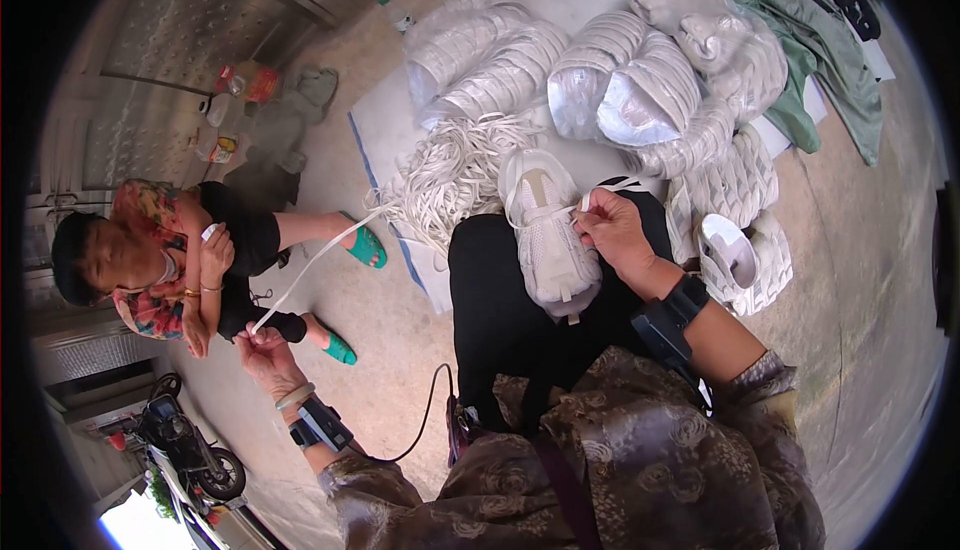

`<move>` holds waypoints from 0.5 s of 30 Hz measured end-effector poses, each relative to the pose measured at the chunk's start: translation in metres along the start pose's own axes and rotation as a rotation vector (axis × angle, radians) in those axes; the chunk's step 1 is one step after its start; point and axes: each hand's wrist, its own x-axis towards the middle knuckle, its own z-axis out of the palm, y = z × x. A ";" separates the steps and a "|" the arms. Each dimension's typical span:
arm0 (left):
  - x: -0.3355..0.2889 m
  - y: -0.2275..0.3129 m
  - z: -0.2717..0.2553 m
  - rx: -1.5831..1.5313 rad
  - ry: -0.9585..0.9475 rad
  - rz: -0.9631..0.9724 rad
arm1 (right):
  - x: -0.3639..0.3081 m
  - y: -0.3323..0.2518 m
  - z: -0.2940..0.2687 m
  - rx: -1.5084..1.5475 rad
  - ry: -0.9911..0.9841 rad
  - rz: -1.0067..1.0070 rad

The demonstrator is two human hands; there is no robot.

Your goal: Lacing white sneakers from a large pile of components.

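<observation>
A white mesh sneaker [535, 205] rests on my black-trousered lap, its toe pointing away from me. My right hand [615, 235] is closed at its right side, fingertips pinching a white shoelace [628, 185] by the lacing. Out to the left, my left hand [265, 362] pinches the end of a white lace [318, 258], stretched taut up toward a tangled heap of white laces [465, 170]. Whether that lace runs on to the sneaker or comes from the heap, I cannot tell.
Beyond the heap lie plastic-wrapped bundles of white shoe uppers [640, 75] on a pale sheet [375, 115]. More uppers [735, 190] are stacked at right, near green cloth [840, 80]. A seated person [150, 260] in green slippers is at left; a motorbike [190, 440] stands lower left.
</observation>
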 end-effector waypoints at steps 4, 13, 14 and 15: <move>-0.005 0.018 -0.021 0.165 0.110 -0.017 | 0.018 0.011 0.001 -0.023 0.061 -0.090; -0.020 0.112 -0.052 0.735 0.505 0.317 | 0.010 -0.013 -0.002 0.266 -0.028 0.082; -0.027 0.107 -0.047 0.861 0.489 0.229 | 0.011 -0.016 -0.004 0.264 -0.019 0.083; -0.037 0.109 -0.046 0.987 0.482 0.153 | 0.012 -0.019 -0.003 0.321 -0.027 0.122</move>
